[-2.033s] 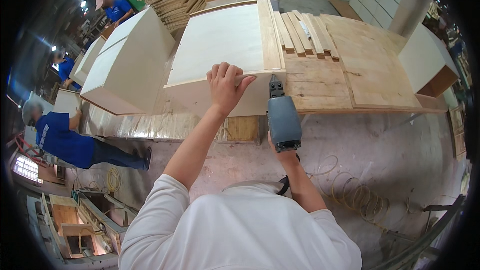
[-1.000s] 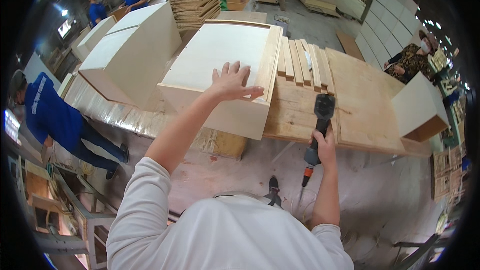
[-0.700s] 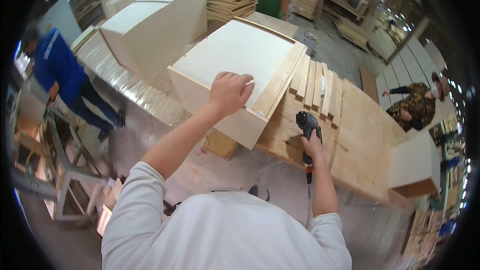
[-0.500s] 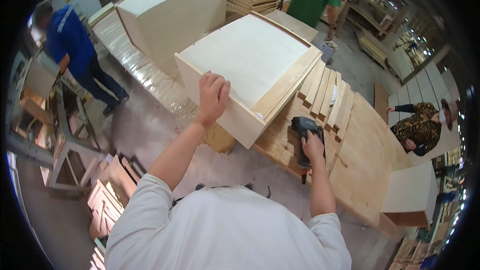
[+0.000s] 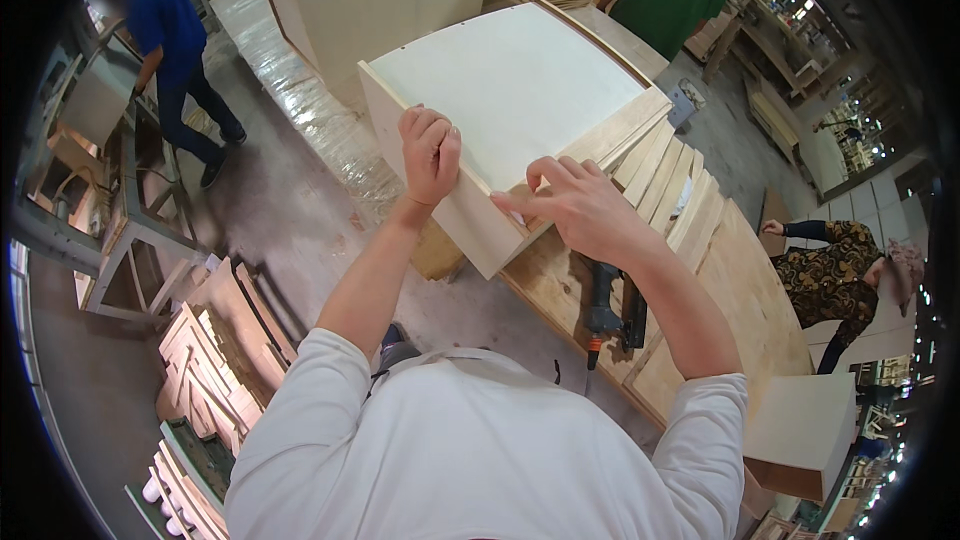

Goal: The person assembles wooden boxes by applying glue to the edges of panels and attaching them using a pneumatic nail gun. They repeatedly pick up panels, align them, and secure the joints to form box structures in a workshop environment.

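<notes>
The box (image 5: 510, 80) seems mostly assembled, remaining work not shown, the left hand (image 5: 430, 155) being clenched at its edge, the right hand (image 5: 595, 210) loosely opened.

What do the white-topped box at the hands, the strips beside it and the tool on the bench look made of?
Box: probably wood panel with a smooth white top; pale, wood-coloured strips border it. Strips: likely bare wood, from their tan colour and unpainted look. Tool: dull dark casing, plastic or painted metal; I can't tell which.
</notes>
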`<state>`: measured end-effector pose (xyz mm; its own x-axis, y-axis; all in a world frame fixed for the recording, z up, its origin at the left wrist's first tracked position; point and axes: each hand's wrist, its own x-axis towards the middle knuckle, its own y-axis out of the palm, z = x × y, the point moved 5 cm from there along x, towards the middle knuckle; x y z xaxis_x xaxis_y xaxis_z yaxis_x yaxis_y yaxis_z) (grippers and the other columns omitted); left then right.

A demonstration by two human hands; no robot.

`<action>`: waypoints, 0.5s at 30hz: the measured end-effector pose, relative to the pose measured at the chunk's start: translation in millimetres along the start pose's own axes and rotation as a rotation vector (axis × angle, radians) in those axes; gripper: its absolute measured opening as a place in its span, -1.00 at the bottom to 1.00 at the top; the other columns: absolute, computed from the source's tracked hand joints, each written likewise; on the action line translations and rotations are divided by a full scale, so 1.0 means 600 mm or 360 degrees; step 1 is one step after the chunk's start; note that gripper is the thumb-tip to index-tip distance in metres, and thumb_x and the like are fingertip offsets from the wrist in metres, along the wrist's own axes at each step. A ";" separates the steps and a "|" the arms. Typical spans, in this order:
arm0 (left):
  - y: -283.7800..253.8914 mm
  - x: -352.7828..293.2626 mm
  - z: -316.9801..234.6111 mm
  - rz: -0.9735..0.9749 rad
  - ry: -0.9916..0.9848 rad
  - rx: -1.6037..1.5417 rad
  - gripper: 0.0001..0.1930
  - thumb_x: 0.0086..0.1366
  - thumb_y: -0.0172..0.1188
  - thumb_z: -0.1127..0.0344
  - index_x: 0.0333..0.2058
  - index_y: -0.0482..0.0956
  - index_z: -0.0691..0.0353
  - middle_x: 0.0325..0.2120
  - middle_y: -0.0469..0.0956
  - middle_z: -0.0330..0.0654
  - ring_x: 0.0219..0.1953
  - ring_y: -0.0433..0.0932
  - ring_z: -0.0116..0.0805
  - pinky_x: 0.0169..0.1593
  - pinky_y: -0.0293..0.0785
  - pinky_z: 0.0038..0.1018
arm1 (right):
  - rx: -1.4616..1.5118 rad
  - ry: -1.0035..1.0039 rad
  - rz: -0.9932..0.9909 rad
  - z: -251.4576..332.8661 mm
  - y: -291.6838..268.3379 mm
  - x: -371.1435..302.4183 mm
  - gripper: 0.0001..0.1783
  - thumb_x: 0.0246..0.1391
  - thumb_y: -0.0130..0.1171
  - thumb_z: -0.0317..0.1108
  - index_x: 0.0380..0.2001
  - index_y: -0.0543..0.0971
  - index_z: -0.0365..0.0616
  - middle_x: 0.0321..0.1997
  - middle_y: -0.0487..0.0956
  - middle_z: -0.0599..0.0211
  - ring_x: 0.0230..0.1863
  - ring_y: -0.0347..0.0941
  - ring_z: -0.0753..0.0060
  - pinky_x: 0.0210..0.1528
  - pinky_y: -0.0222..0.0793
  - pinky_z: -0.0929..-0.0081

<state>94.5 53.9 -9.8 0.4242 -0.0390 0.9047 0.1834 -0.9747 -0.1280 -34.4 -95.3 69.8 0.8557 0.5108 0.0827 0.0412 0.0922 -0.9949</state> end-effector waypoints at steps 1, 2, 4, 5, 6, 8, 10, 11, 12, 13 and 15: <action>0.000 0.000 0.001 -0.0005 -0.0002 -0.0005 -0.90 0.07 0.06 0.47 -0.60 0.40 0.24 -0.55 0.40 -0.19 -0.33 0.31 -0.17 0.02 0.22 -0.21 | -0.0016 -0.0037 -0.0029 0.001 0.000 -0.005 -0.26 -0.19 0.04 -0.67 0.04 0.54 0.40 -0.07 0.38 0.43 -0.08 0.37 0.31 0.04 0.24 0.34; 0.000 0.002 0.002 -0.0002 -0.0002 -0.0011 -0.89 0.07 0.06 0.47 -0.61 0.40 0.24 -0.55 0.40 -0.19 -0.34 0.32 -0.17 0.02 0.22 -0.21 | -0.0021 -0.0036 -0.0040 0.001 0.000 -0.007 -0.26 -0.20 0.04 -0.68 0.04 0.54 0.38 -0.06 0.38 0.43 -0.08 0.37 0.31 0.05 0.24 0.34; 0.001 0.002 0.000 0.0007 0.0001 -0.0035 -0.88 0.06 0.06 0.48 -0.63 0.39 0.24 -0.56 0.41 -0.20 -0.35 0.32 -0.18 0.01 0.23 -0.22 | -0.0035 -0.0022 -0.0063 0.003 -0.002 -0.013 -0.26 -0.22 0.05 -0.69 0.03 0.55 0.36 -0.05 0.39 0.42 -0.07 0.36 0.31 0.06 0.23 0.32; 0.000 0.004 0.002 0.0014 -0.0009 -0.0049 -0.88 0.05 0.06 0.48 -0.64 0.39 0.24 -0.57 0.42 -0.20 -0.34 0.32 -0.18 0.01 0.23 -0.22 | -0.0015 -0.0005 -0.0032 0.006 -0.002 -0.014 -0.26 -0.23 0.05 -0.69 0.02 0.55 0.35 -0.03 0.40 0.41 -0.06 0.36 0.31 0.07 0.23 0.32; -0.001 0.005 0.003 0.0021 -0.0019 -0.0065 -0.88 0.05 0.07 0.48 -0.64 0.39 0.24 -0.58 0.42 -0.20 -0.34 0.32 -0.19 0.01 0.24 -0.22 | 0.0005 0.0015 0.0000 0.009 -0.004 -0.014 -0.26 -0.24 0.06 -0.69 0.02 0.55 0.35 -0.02 0.41 0.40 -0.05 0.36 0.30 0.07 0.23 0.32; -0.005 0.007 0.009 0.0030 -0.0044 -0.0102 -0.87 0.03 0.06 0.49 -0.66 0.38 0.24 -0.59 0.42 -0.20 -0.34 0.33 -0.19 0.02 0.24 -0.23 | 0.0081 0.0024 -0.0011 0.017 -0.007 -0.019 -0.27 -0.25 0.06 -0.71 0.01 0.56 0.30 0.02 0.43 0.37 -0.03 0.35 0.31 0.07 0.24 0.33; -0.018 0.011 0.023 0.0031 -0.0078 -0.0139 -0.85 0.02 0.04 0.49 -0.69 0.37 0.24 -0.60 0.42 -0.21 -0.34 0.33 -0.21 0.03 0.24 -0.24 | 0.0193 -0.0005 -0.0096 0.027 -0.009 -0.032 -0.29 -0.24 0.04 -0.75 -0.01 0.57 0.21 0.05 0.44 0.32 0.00 0.35 0.33 0.08 0.25 0.35; -0.030 0.020 0.037 0.0033 -0.0082 -0.0196 -0.85 0.01 0.04 0.50 -0.70 0.36 0.24 -0.61 0.41 -0.21 -0.34 0.33 -0.21 0.04 0.24 -0.24 | 0.0500 0.0030 -0.0255 0.023 -0.011 -0.041 -0.32 -0.20 0.04 -0.70 0.03 0.55 0.18 0.08 0.44 0.33 0.01 0.36 0.34 0.08 0.25 0.36; -0.045 0.026 0.057 0.0038 -0.0093 -0.0258 -0.84 0.01 0.03 0.50 -0.71 0.36 0.25 -0.61 0.41 -0.20 -0.34 0.33 -0.22 0.04 0.24 -0.25 | 0.0808 0.0070 -0.0409 0.013 -0.004 -0.056 -0.34 -0.16 0.04 -0.65 0.08 0.52 0.15 0.10 0.43 0.34 0.01 0.36 0.35 0.07 0.26 0.37; -0.062 0.032 0.077 0.0041 -0.0104 -0.0315 -0.84 0.00 0.02 0.50 -0.72 0.35 0.25 -0.61 0.41 -0.20 -0.34 0.33 -0.22 0.04 0.24 -0.25 | 0.1116 0.0103 -0.0566 0.003 0.004 -0.069 -0.35 -0.12 0.04 -0.60 0.12 0.49 0.12 0.13 0.42 0.35 0.02 0.37 0.36 0.07 0.27 0.39; -0.098 0.044 0.124 0.0206 -0.0193 -0.0398 -0.82 0.00 0.01 0.50 -0.74 0.33 0.26 -0.62 0.39 -0.18 -0.34 0.32 -0.21 0.05 0.23 -0.26 | 0.1455 0.0339 -0.1110 -0.022 0.012 -0.088 -0.36 -0.03 0.03 -0.53 0.21 0.36 0.00 0.16 0.41 0.31 0.04 0.37 0.38 0.08 0.26 0.40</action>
<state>160.9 126.2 -8.3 0.5352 -0.1545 0.8305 -0.0965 -0.9879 -0.1216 -72.5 -133.0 57.2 0.8670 -0.0386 0.4968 0.2235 0.9212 -0.3185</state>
